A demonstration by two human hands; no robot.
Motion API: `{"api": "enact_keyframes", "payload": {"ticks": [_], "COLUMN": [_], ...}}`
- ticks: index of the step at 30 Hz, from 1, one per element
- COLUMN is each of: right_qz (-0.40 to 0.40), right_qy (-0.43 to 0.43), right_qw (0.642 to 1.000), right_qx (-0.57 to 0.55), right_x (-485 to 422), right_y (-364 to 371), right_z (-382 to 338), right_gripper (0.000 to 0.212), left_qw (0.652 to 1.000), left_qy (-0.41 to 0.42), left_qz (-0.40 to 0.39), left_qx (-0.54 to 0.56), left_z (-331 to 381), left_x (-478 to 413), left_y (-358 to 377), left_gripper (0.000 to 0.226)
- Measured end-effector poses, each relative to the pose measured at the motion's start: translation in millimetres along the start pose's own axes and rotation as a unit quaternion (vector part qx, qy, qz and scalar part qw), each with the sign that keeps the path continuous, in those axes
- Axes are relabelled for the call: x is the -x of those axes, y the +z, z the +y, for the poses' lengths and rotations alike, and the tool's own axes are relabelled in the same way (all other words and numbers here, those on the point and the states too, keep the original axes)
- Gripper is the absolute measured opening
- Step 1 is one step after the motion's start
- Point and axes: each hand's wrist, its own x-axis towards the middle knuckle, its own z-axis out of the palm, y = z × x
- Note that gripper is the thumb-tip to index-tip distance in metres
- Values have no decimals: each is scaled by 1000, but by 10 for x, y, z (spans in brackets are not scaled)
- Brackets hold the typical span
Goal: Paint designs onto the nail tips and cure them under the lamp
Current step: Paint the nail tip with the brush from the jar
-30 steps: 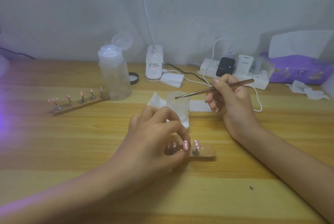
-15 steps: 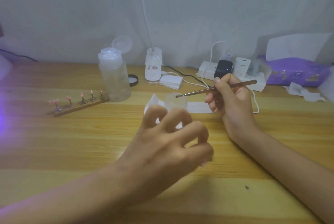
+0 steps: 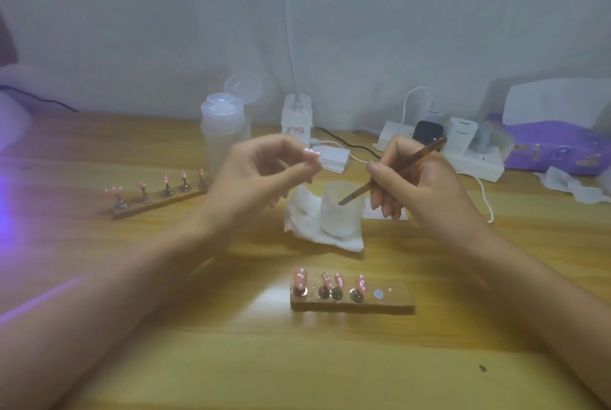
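Pinches one pink nail tip (image 3: 310, 152) between thumb and forefinger of the left hand (image 3: 261, 178), raised above the table (image 3: 198, 360), with the other fingers loosely curled. Grips a thin brush (image 3: 401, 168) pen-fashion in the right hand (image 3: 426, 188), fingers curled round the handle, point down at a small cloudy cup (image 3: 342, 217); cannot tell whether inside or just above it. Has that cup standing on a crumpled white wipe (image 3: 310, 234), mid-table between the two hands. Has four more pink tips (image 3: 300, 277) upright on pegs in the near wooden block (image 3: 390, 303), nearer than the cup, with a bare metal spot right of the row. Has a second block (image 3: 158, 201) with five pink tips on the left, near a clear bottle (image 3: 224, 135) with its flip cap open. Has a white power strip (image 3: 476, 163) and a purple pack (image 3: 555, 151) far right by the wall. Catches a violet glow at the left edge; cannot make out the lamp itself.
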Motion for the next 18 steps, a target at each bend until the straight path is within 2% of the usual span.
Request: {"api": "enact_keyframes", "payload": {"ticks": [2,5,6,13,18], "right_qz": [-4,-3,4,124,165], "right_qy": [3,15,20,40,75], "right_qw": [1000,1000,999,976,954], "right_qx": [0,-12,-27,-175,-239], "right_x": [-6,3,10,79,128], "right_y": [8,19,21,0,3], "right_z": [13,42,52,138,220], "right_gripper": [25,24,24,29,29], "left_qw": [1000,1000,1000,999,998], "left_qy": [-22,-26,-23,7,17], "left_qz": [6,-7,-12,2,1], "left_qx": [4,12,4,-44,-54], "left_z": [-136,-226,-226,-277,-295], "left_x": [36,72,66,61,77], "left_y": [-3,0,3,16,49], "left_gripper": [15,1,7,6,9]}}
